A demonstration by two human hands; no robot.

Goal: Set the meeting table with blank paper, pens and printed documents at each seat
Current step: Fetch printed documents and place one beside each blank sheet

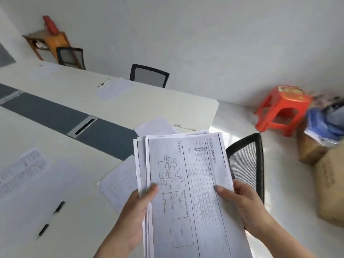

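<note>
1. 2 hands in view. The left hand [137, 207] grips the left edge of the stack of white printed paper sheets [186, 183], thumb on top, fingers curled under. The right hand [243, 203] grips the right edge the same way, thumb flat on the top pg.
2. The stack is held in the air over the near end of the table. It has several thin flat sheets, fanned at the left edge; exact no. can't tell. The top pg has a black-line wiring diagram, boxes & a ruled form.
3. 1 long white smooth-topped meeting table [167, 107] w/ a rounded corner and a dark grey strip down the middle. A rectangular brushed-metal cable slot [82, 125] sits in the strip; a 2nd is at the far left, blurred.
4. 3 pens lie on the table:
   - black-and-white slim pen [51, 219], near left
   - dark-tipped far pen [102, 84], on the edge of the far paper
   - pale slim pen [185, 127], at the table end
5. Paper lies at 5 spots on the table:
   - densely printed sheet [28, 164], at left
   - faintly printed sheet [117, 183], partly behind the stack
   - plain white sheet [156, 125], past the stack's top
   - far white sheets [113, 90], by the far edge
   - 1 more farther left, too faint to read
6. 3 black mesh-back chairs: the corner chair [70, 56], the far-side chair [149, 75] & the near chair [245, 164] at the table end.
7. Also 1 red moulded plastic stool [283, 108], 1 small brown wooden cabinet [48, 41] w/ a red flask [50, 25] on top, brown cardboard boxes [327, 183] and blue plastic bags [325, 125].
</note>
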